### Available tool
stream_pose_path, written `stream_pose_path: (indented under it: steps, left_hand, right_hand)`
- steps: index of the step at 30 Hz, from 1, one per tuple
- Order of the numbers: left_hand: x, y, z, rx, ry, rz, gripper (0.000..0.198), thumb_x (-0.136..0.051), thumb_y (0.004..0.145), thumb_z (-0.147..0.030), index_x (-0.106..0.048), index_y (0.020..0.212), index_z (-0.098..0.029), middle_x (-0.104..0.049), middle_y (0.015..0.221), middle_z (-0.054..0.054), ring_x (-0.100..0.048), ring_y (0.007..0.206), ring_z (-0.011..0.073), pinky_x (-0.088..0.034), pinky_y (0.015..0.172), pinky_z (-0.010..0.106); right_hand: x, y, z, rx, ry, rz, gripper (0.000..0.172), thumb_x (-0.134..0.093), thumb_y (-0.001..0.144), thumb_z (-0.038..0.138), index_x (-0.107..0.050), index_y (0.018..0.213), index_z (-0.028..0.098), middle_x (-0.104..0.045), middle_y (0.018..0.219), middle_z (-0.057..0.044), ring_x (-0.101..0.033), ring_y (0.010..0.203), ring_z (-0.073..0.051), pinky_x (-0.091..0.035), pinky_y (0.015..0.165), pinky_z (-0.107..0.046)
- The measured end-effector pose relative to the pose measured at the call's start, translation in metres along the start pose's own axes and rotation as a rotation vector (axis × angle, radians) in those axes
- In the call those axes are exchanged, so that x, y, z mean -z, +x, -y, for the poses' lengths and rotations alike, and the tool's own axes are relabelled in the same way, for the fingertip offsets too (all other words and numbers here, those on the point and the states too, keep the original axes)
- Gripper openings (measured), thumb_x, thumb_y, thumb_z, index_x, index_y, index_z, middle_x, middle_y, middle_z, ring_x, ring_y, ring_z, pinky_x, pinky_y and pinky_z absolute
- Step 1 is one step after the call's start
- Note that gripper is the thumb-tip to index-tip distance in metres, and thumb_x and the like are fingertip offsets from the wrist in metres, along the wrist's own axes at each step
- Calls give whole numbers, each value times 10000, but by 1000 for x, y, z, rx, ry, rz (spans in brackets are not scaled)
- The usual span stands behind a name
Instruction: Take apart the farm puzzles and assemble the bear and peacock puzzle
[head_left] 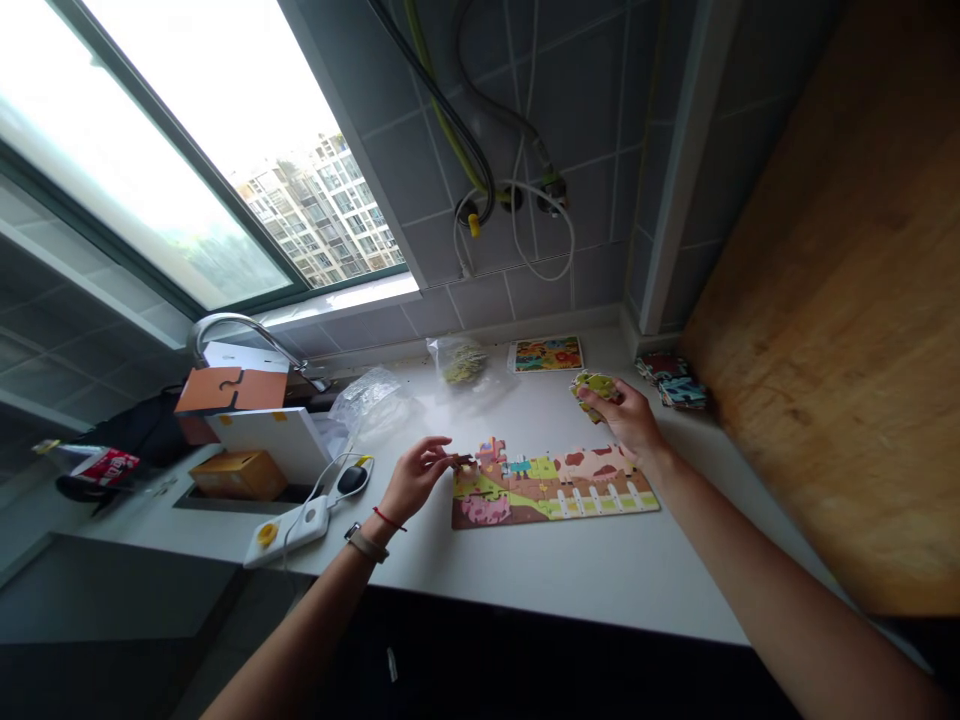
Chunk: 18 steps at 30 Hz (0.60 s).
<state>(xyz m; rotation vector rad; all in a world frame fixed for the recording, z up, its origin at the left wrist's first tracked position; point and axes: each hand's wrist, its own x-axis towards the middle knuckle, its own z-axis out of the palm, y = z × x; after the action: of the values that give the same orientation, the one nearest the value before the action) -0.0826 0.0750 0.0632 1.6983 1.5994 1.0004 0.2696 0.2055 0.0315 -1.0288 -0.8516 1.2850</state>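
Observation:
A partly joined jigsaw puzzle (532, 500) lies on the white counter, with a pink pig, a spotted cow and a white fence on it. My left hand (416, 478) is at its upper left corner, fingertips closed on a small brown puzzle piece (463, 462) that overlaps the puzzle's edge. Above the puzzle's right part, my right hand (628, 420) grips a stack of green puzzle pieces (594, 392) between thumb and fingers. A picture card (547, 353) of the scene lies behind, near the wall.
More puzzle pieces (675, 380) are piled at the right beside a wooden board (840, 300). Clear plastic bags (375, 400) lie at the back left. A power strip (289, 530) with a black plug (352, 480), boxes (232, 388), a faucet (240, 322) and a bottle (94, 463) stand left.

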Motion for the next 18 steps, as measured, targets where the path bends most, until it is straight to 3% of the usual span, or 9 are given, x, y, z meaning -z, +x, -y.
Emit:
stream_pose_path:
  steps: [6, 11, 14, 18]
  left_hand:
    - [0, 11, 8, 111, -110, 7, 501, -735, 859, -548, -647, 1180, -175, -660, 924, 23, -770, 860, 218, -657, 767, 357]
    - [-4, 22, 12, 150, -91, 53, 474, -712, 875, -542, -658, 1165, -170, -706, 942, 60, -752, 821, 212, -611, 650, 296]
    - [-5, 24, 11, 104, 35, 93, 368, -725, 894, -462, -706, 1158, -207, -737, 993, 76, -716, 834, 197, -587, 669, 287]
    - [-5, 22, 11, -12, 191, 156, 393, -713, 917, -393, -686, 1281, -246, -744, 1083, 86, -707, 895, 210, -602, 744, 328]
  right_hand:
    - [-1, -2, 1, -15, -3, -1, 603, -1004, 494, 515, -733, 926, 193, -790, 840, -29, -682, 660, -158, -541, 583, -269]
    - [3, 1, 3, -49, 7, -44, 585, -1019, 487, 488, -734, 911, 203, -786, 829, -7, -692, 687, -144, -565, 634, -254]
    - [6, 1, 2, -79, 1, -49, 570, -1023, 503, 474, -746, 923, 205, -793, 864, -14, -699, 707, -142, -568, 643, -245]
    - [5, -1, 1, -114, -29, -58, 577, -1026, 520, 462, -767, 975, 219, -802, 930, -26, -705, 745, -152, -574, 640, -241]
